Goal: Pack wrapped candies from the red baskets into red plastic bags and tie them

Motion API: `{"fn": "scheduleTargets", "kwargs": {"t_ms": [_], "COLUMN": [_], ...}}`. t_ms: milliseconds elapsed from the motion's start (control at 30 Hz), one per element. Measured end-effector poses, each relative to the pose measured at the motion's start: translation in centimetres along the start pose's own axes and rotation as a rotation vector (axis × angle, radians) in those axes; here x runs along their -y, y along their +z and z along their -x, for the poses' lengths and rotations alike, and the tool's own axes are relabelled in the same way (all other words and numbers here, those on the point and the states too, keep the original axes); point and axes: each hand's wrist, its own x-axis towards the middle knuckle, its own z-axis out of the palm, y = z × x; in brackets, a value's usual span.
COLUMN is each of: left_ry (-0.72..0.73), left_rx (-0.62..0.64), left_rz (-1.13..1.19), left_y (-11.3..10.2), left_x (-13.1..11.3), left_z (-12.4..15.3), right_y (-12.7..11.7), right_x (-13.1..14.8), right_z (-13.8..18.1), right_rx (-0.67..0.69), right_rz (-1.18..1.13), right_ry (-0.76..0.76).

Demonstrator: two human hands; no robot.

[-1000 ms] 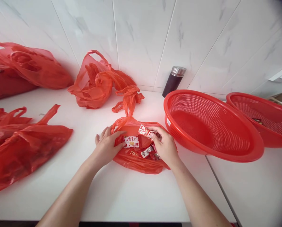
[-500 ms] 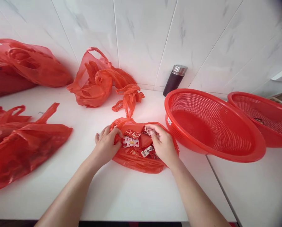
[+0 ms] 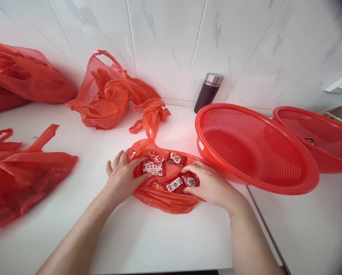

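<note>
A red plastic bag (image 3: 165, 204) lies open on the white table with several wrapped candies inside. My left hand (image 3: 123, 173) is at the bag's left rim, thumb and forefinger apart at the edge of a white-and-red candy packet (image 3: 154, 169). On the right side, my right hand (image 3: 212, 183) has its thumb and fingertips on either side of a dark red wrapped candy (image 3: 189, 179). Left of that candy lies a white-and-brown one (image 3: 174, 184). Toward the back of the bag are a dark red packet (image 3: 176, 159) and a red patterned packet (image 3: 156, 156).
Two red perforated baskets (image 3: 230, 152) stand at the right, one behind the other. A dark flask (image 3: 207, 93) with a silver lid leans by the tiled wall. More red plastic bags (image 3: 104, 110) sit at the back and along the left (image 3: 24, 179).
My right hand has moved from the back dark red packet down toward the front-right candy, uncovering the packet. My left fingers have spread out. The view has shifted slightly.
</note>
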Motion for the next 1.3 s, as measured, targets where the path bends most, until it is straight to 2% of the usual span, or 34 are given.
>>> {"fn": "scheduleTargets", "kwargs": {"t_ms": [67,200,333,433,533,600,667,767,867,933,1100,1233,1300], "left_ry": [-0.009,0.088,0.164,0.184,0.176,0.169,0.172,0.186,0.191,0.184,0.146,0.131,0.131], "left_rx": [0.013,0.010,0.104,0.191,0.231,0.237,0.231,0.225,0.221,0.222,0.218,0.223,0.232], "left_rz": [-0.001,0.023,0.025,0.016,0.004,0.001,0.005,0.012,0.015,0.016,0.018,0.025,0.027], "left_y": [-0.1,-0.5,-0.6,-0.5,-0.5,-0.6,-0.8,-1.0,-1.0,-0.9,-0.7,-1.0,-1.1], "left_x": [-0.1,-0.4,-0.3,-0.2,-0.3,-0.4,-0.5,-0.5,-0.3,0.1,1.0,1.1,1.0], "left_z": [0.0,0.5,1.1,1.3,1.2,1.2,1.2,1.2,1.2,1.1,0.7,0.7,0.8], "right_y": [0.2,0.5,0.4,0.2,0.6,1.1,1.5,1.7,1.5,1.5,1.1,0.3,0.3], "right_x": [-0.2,-0.5,-0.5,-0.4,-0.2,-0.2,-0.1,0.2,0.4,0.5,0.4,0.7,1.0], "right_z": [0.0,-0.1,-0.3,-0.7,-1.3,-1.6,-1.8,-1.4,-0.6,0.0,0.8,0.7,0.4], "right_rx": [0.010,-0.007,-0.117,-0.184,-0.325,-0.411,-0.438,-0.344,-0.094,0.004,0.005,0.015,-0.074], "right_rz": [0.008,0.018,-0.084,-0.284,-0.454,-0.438,-0.321,-0.174,-0.133,-0.086,0.044,-0.144,-0.256], "right_ry": [0.000,-0.026,-0.056,-0.066,-0.093,-0.094,-0.087,-0.099,-0.111,-0.103,-0.072,-0.098,-0.091]}}
